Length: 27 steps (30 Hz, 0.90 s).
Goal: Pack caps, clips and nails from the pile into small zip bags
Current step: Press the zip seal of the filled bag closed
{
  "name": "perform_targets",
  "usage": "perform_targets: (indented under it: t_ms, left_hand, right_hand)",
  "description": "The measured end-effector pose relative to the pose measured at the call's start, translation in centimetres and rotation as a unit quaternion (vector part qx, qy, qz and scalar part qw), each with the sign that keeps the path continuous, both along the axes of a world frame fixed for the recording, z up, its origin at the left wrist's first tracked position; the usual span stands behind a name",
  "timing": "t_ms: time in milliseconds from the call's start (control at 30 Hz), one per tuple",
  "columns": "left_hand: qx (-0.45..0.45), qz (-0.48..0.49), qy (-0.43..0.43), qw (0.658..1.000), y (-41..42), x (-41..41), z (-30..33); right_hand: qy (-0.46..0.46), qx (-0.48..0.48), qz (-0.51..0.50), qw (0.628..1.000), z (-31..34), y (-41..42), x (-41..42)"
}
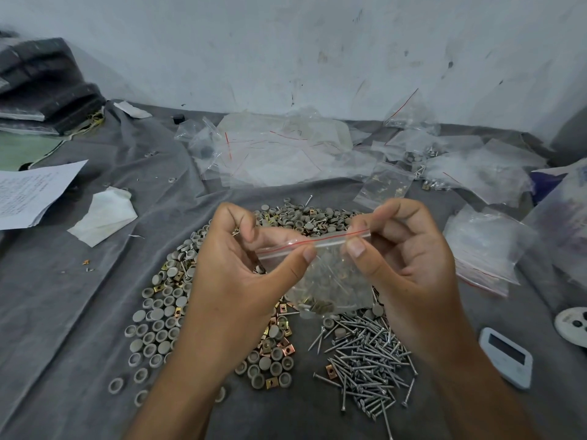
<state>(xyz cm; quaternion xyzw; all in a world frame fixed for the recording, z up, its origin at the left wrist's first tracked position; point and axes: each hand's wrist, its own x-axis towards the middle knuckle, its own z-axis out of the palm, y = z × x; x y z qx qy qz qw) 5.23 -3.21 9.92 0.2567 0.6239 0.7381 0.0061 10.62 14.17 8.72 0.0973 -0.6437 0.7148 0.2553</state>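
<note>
While it hangs above the pile, the small zip bag [330, 277], part filled with caps, clips and nails, is pinched along its red-lined top by the left hand [241, 265] and the right hand [403, 258]. Below lie grey caps [155, 325], brass clips [279, 341] and nails [368, 360] on the grey-clothed table [79, 312]; empty bags [279, 150] sit beyond.
</note>
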Motion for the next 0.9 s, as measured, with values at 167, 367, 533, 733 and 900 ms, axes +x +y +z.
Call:
perform_targets:
  t_ms: [167, 367, 533, 733, 900]
  left_hand:
    - [-0.003, 0.001, -0.002, 1.000, 0.1, -0.1, -0.2]
    - [0.003, 0.017, -0.021, 1.000, -0.4, -0.1, -0.3]
    - [-0.002, 0.031, -0.023, 0.999, -0.5, -0.2, -0.4]
    - [-0.013, 0.042, -0.026, 0.999, -1.0, -0.4, -0.2]
    - [-0.020, 0.056, -0.018, 0.998, -1.2, -0.1, -0.2]
  right_hand:
    - [0.001, -0.013, -0.009, 1.000, -0.1, 0.0, 0.1]
    - [0.003, -0.031, -0.037, 0.999, -0.1, 0.2, 0.3]
    - [0.003, -0.046, -0.044, 0.998, 0.0, 0.2, 0.4]
    - [0.004, -0.064, -0.056, 0.996, 0.0, 0.5, 0.3]
    - [0.005, -0.066, -0.059, 0.996, -0.4, 0.6, 0.5]
